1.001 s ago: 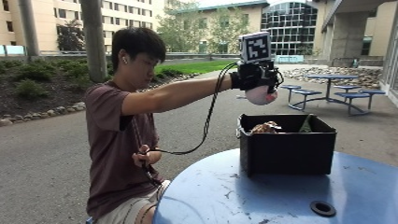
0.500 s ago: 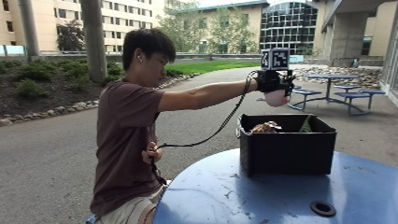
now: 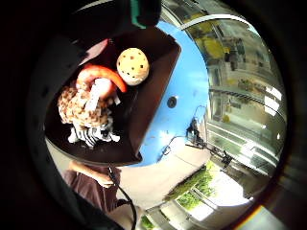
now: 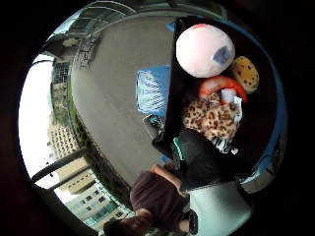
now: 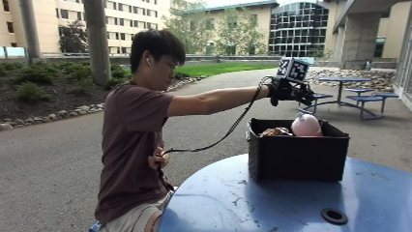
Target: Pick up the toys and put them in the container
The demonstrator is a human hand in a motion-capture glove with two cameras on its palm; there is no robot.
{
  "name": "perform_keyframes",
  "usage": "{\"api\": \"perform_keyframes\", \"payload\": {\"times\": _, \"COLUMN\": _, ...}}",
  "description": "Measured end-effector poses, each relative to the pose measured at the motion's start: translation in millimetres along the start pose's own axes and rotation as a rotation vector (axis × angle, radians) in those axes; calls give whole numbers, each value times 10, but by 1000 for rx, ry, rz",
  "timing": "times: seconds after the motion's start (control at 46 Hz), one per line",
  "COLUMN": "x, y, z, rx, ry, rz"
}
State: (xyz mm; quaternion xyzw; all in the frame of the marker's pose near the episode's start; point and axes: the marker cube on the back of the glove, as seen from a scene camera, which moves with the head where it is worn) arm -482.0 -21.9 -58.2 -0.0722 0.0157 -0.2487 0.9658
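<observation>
Pink ball (image 5: 305, 125) drops into the box (image 5: 297, 157), light and squashy, best cupped; hand (image 5: 291, 90) above, fingers spread.

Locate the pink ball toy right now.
In the outside view, the pink ball sits in the black container, beside the leopard plush, below the gloved right hand.

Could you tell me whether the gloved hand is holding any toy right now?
No: the hand hovers above the container, and the pink ball lies free below it.

One black container (image 5: 297, 157) on one blue table (image 5: 270, 203). Inside: one pink ball (image 4: 204, 50), one spotted yellow ball (image 3: 133, 66), one leopard-print plush (image 4: 210, 119).
</observation>
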Motion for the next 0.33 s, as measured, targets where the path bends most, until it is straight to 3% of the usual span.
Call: {"api": "perform_keyframes", "payload": {"times": 0.326, "x": 468, "y": 382, "z": -42, "rx": 97, "ry": -25, "rz": -12}}
